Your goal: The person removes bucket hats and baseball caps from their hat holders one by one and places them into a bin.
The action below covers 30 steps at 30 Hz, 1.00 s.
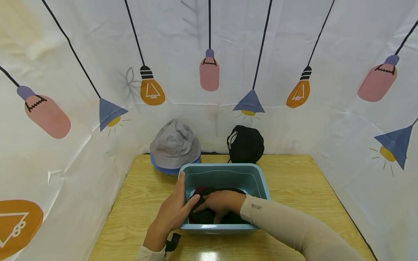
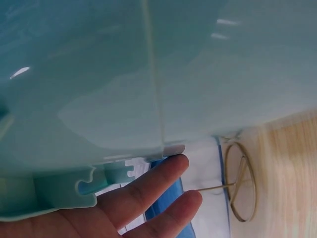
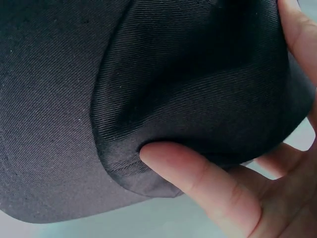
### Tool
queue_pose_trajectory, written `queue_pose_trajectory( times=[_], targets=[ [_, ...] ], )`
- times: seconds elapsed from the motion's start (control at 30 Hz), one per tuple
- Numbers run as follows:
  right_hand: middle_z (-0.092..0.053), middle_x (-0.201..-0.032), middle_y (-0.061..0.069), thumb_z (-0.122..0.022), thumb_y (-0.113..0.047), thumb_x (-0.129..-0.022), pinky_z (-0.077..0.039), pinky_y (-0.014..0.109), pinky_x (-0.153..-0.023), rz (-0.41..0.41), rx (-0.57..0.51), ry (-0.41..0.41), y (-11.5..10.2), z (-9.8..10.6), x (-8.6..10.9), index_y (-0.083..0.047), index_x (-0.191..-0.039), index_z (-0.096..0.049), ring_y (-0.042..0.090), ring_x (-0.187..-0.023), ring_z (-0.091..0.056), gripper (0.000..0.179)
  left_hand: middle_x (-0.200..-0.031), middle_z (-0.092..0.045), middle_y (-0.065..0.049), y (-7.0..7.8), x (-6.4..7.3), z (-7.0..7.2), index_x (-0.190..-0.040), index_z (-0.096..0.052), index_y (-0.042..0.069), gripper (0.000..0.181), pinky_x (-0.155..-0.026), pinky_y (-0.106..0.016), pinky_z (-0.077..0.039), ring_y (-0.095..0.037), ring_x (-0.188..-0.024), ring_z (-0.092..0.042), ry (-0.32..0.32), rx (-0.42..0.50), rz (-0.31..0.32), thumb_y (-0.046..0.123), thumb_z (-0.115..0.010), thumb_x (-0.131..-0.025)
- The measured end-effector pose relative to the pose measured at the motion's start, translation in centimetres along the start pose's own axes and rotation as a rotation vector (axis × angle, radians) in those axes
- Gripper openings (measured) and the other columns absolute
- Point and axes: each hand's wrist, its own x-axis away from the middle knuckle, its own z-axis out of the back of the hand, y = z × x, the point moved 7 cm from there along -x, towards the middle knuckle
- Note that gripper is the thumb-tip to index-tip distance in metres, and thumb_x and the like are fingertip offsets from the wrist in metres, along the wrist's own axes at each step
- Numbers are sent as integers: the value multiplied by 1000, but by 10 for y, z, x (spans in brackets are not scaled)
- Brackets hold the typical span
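A light blue plastic bin (image 1: 222, 227) stands on the table, with a black cap (image 3: 54, 119) and something dark red (image 1: 200, 190) inside. My right hand (image 1: 222, 203) reaches down into the bin and grips the cap. In the right wrist view its thumb (image 3: 183, 166) presses into the cap's fabric, with other fingers round the far edge. At the bin's left side is my left hand (image 1: 174, 206), fingers fairly straight along the outer wall and thumb over the rim. The left wrist view shows two fingertips (image 2: 176, 166) right at the wall below the rim.
Behind the bin at left, a grey bucket hat (image 1: 176, 141) sits over a blue brim (image 1: 166, 169). A black cap-like item (image 1: 246, 145) stands back right. A gold wire stand (image 2: 242, 181) shows beside the bin. White printed cloth (image 1: 183, 43) surrounds the wooden table (image 1: 294, 181).
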Motion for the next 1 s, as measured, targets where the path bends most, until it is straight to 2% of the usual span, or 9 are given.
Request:
queue_pose_trajectory(
  times=[0.5,0.77,1.0],
  targets=[
    [-40,-165,4,-86,-50,-80,-42,42,-117,22,-49,29,3,5,4,-52,-156,-38,22,-144,-49,90,-175,-5,-1,-1,0,1,-168,5,20,91,-112,-60,-41,-32,-152,-36,1,-11,8,63,-45,-105],
    [-44,-160,-8,-86,-49,-82,-46,42,-113,46,-146,60,17,8,13,-51,-155,-40,16,-139,-52,87,-175,-3,-1,-1,1,-1,-168,6,21,91,-112,-61,-42,-33,-153,-35,-17,-11,4,63,-44,-105],
    [-44,-162,-2,-84,-48,-83,-46,43,-112,63,-154,87,20,14,23,-52,-156,-37,18,-141,-51,87,-175,-3,-2,-1,1,0,-168,6,20,91,-112,-60,-42,-32,-153,-35,-9,-13,-9,62,-45,-105]
  ],
)
